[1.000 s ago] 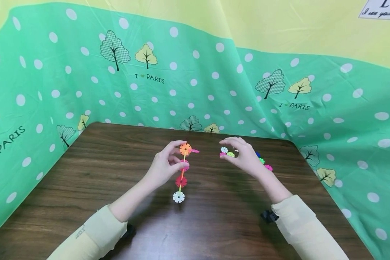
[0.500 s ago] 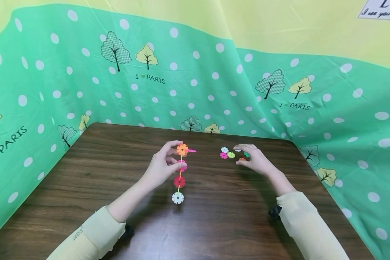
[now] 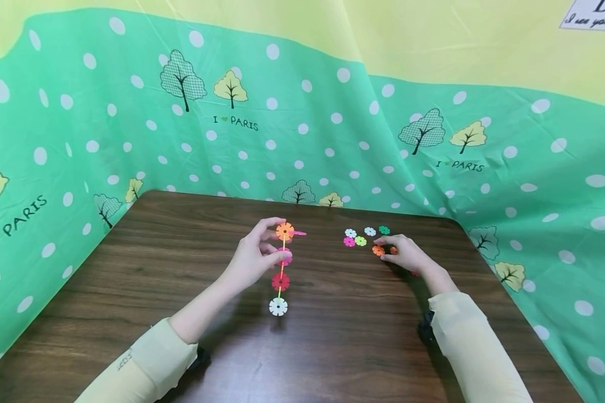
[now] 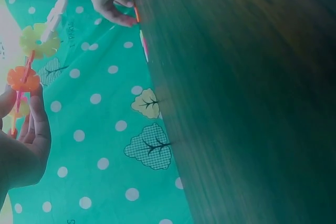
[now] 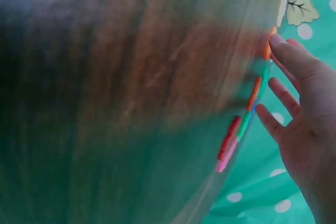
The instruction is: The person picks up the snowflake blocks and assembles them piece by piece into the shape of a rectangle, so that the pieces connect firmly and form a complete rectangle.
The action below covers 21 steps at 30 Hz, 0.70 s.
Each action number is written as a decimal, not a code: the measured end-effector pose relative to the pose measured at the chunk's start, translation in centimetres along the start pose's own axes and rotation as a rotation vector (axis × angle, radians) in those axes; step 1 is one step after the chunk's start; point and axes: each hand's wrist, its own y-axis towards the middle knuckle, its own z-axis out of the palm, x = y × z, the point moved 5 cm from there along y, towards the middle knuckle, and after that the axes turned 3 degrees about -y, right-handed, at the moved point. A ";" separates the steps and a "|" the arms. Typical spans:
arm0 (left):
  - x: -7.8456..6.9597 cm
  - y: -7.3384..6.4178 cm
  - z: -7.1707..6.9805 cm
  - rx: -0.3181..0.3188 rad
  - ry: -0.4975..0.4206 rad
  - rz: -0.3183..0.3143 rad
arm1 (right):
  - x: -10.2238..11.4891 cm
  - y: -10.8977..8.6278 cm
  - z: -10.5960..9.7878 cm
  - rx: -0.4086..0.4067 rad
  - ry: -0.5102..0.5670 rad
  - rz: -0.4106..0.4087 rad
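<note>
My left hand [image 3: 252,252] pinches an upright chain of notched plastic snowflake discs, held above the table. In the head view an orange disc tops the chain, with pink, red [image 3: 280,282] and white discs [image 3: 278,307] below and thin edge-on discs linking them. A pink disc [image 3: 299,233] juts right from the top. The left wrist view shows the chain's yellow disc [image 4: 40,40] and orange disc [image 4: 23,78] near the fingers. Low over the table, my right hand [image 3: 408,254] has thumb and index finger at opposite edges of a loose orange snowflake disc [image 3: 378,251].
White [image 3: 350,233], pink [image 3: 349,242] and lime discs [image 3: 361,240] lie together left of the right hand. Another white disc [image 3: 370,231] and a green disc [image 3: 384,230] lie behind it. A second orange disc [image 3: 394,250] is partly covered. A patterned curtain [image 3: 302,140] surrounds the dark wooden table [image 3: 181,280].
My right hand has moved right and down from above the left cluster to the loose orange disc, its fingers closing in. My left hand keeps the chain in nearly the same place.
</note>
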 end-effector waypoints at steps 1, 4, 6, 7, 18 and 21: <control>0.0 0.0 0.0 -0.001 0.000 -0.003 | -0.1 0.1 0.1 -0.005 0.004 -0.005; 0.0 0.0 0.0 0.002 0.000 -0.002 | -0.3 0.4 0.2 -0.018 0.008 -0.018; 0.0 0.0 0.0 0.004 0.000 -0.001 | -0.3 0.6 0.2 -0.022 0.018 -0.011; 0.0 0.0 0.0 0.006 0.001 0.001 | -0.2 0.6 0.2 -0.022 0.023 -0.002; -0.2 0.0 -0.1 0.001 -0.029 0.038 | 1.0 0.7 0.0 -0.070 0.029 -0.042; -0.5 0.0 -0.1 0.004 -0.044 0.021 | 1.3 0.8 -0.1 -0.053 0.041 -0.009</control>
